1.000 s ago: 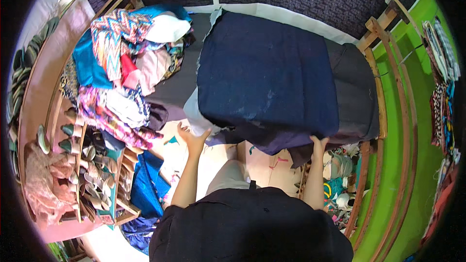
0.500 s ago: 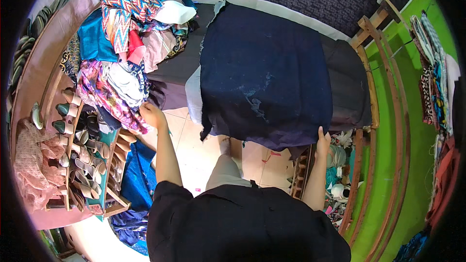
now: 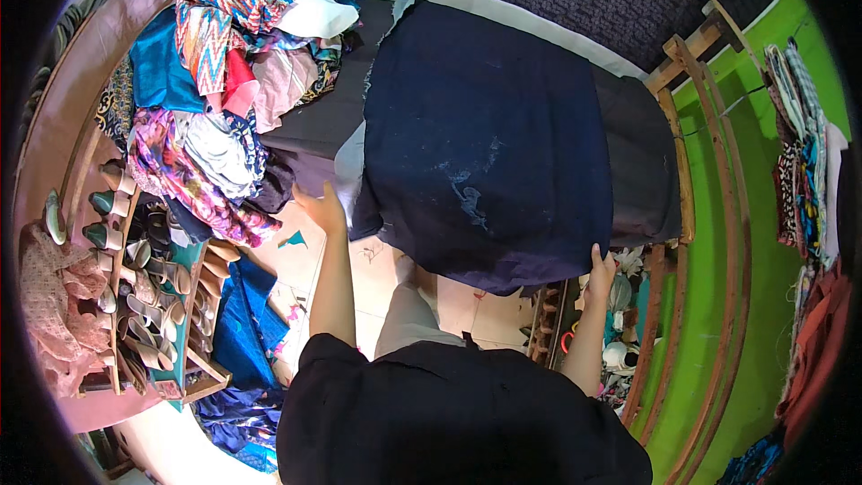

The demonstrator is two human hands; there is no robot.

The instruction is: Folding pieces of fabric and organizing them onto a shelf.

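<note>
A large dark navy cloth (image 3: 494,117) with a frayed left edge and pale marks lies over the padded table, its near edge hanging down. My right hand (image 3: 600,273) pinches the cloth at its near right corner, thumb showing and the other fingers partly hidden. My left hand (image 3: 321,209) is in the air by the near left side, fingers apart and holding nothing. It is between the cloth's left edge and a heap of mixed clothes (image 3: 215,157). A pale grey-blue strip of fabric (image 3: 350,160) shows along the cloth's left side.
A dark grey cover (image 3: 637,144) lies under the navy cloth. At left stands a shoe rack (image 3: 193,323) full of shoes, with blue fabric (image 3: 242,323) on the floor beside it. Curved wooden rails (image 3: 732,216) run along the green wall at right, near hanging clothes (image 3: 813,144).
My left hand has left the clothes heap and moved right toward the navy cloth, its fingers spreading. My right hand stays at the corner. The cloth's near edge hangs slightly lower.
</note>
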